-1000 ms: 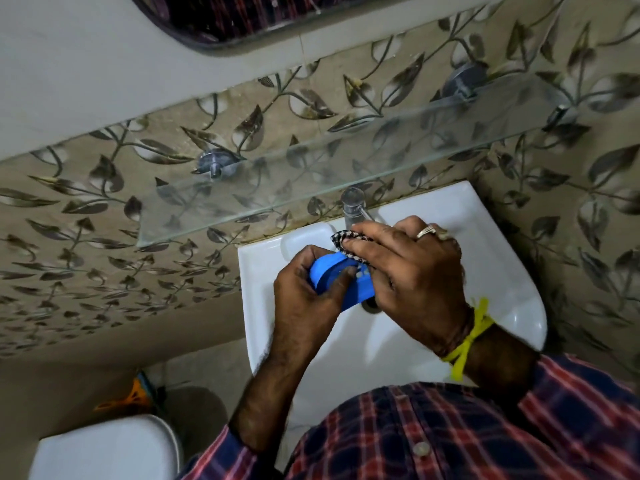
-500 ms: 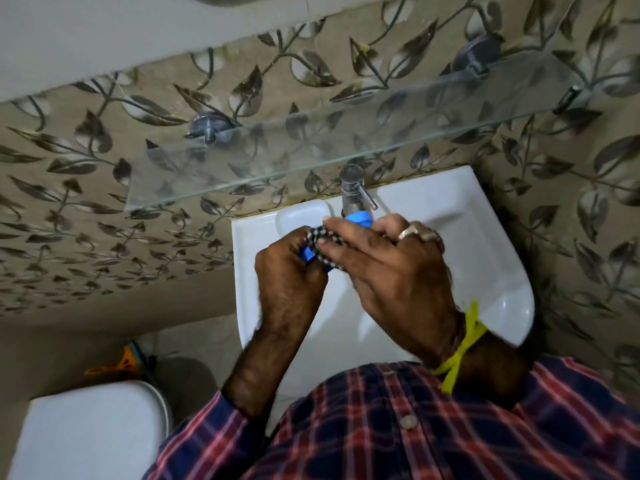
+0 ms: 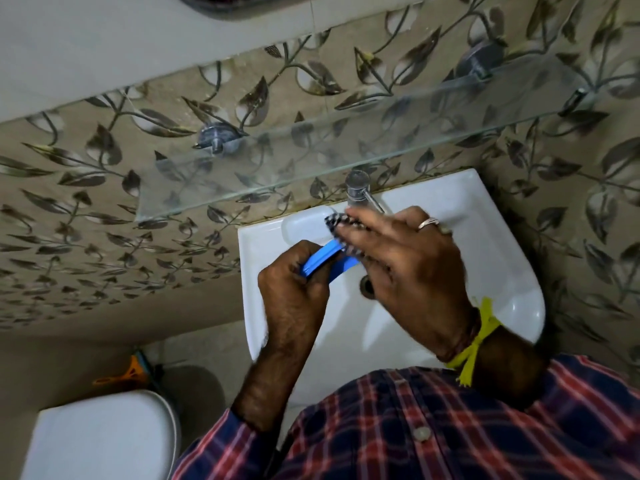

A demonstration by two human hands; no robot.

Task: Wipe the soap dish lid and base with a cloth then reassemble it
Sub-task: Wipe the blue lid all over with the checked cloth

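Observation:
A blue plastic soap dish part (image 3: 323,259) is held on edge over the white sink (image 3: 502,271). My left hand (image 3: 294,289) grips its near end with curled fingers. My right hand (image 3: 398,258) holds a black-and-white checked cloth (image 3: 334,221) under its fingers and presses it on the dish's far end. Most of the cloth and the right half of the dish are hidden by that hand. I cannot tell whether this piece is the lid or the base.
A chrome tap (image 3: 358,190) stands at the sink's back edge, just beyond my right fingers. A glass shelf (image 3: 311,161) juts from the leaf-patterned wall above it. A white toilet (image 3: 100,438) sits at lower left, with an orange object (image 3: 133,372) behind it.
The blue dish, mostly covered half a second ago, shows again, turned on edge. My right hand has slid the cloth toward its far end. The camera view has shifted.

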